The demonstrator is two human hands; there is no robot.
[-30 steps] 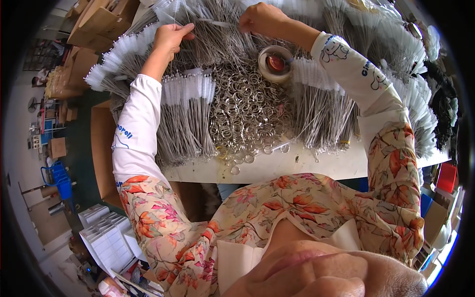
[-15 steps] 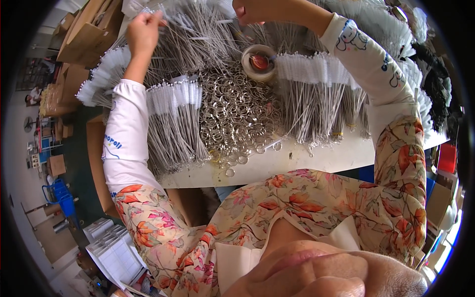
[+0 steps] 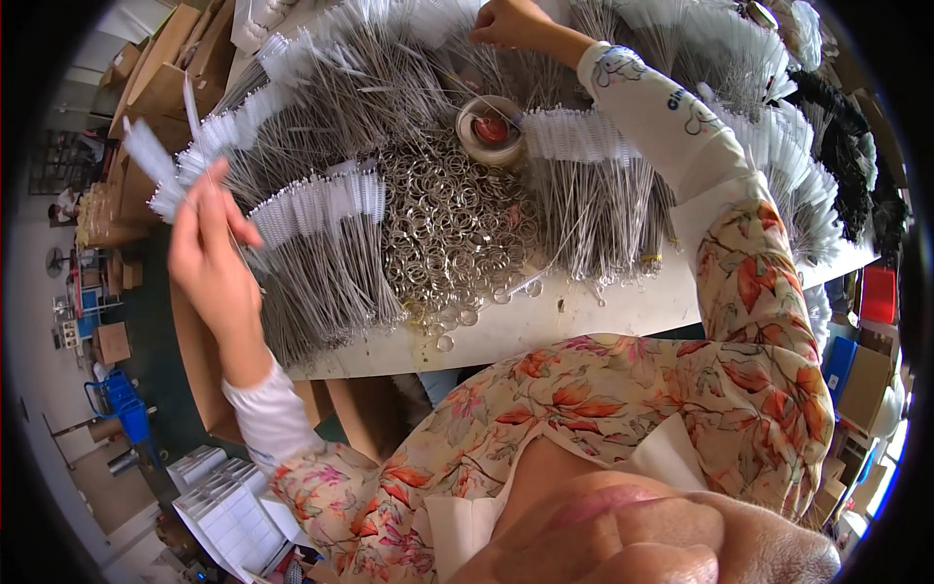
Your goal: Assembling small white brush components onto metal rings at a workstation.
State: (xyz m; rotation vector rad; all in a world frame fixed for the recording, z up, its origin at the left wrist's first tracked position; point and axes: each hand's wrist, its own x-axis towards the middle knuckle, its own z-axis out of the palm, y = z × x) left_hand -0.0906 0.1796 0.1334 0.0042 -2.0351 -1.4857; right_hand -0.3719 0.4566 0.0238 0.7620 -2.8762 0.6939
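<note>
Thin twisted-wire brushes with white bristle tips (image 3: 161, 175): left hand (image 3: 209, 258) pinches a small bunch, raised off the table's left edge. Prob v. light, wire stems springy and bendy, bristles soft; best gripped mid-stem, not at the tips. Right hand (image 3: 511, 21) reaches into the far heap of same brushes (image 3: 389, 68); grip can't tell, fingers hidden. Between: pile of shiny metal split rings (image 3: 452, 229), hard, slippery, loose. Roll of tape w/ red core (image 3: 491, 129) behind it. White tabletop (image 3: 564, 321) smooth.
</note>
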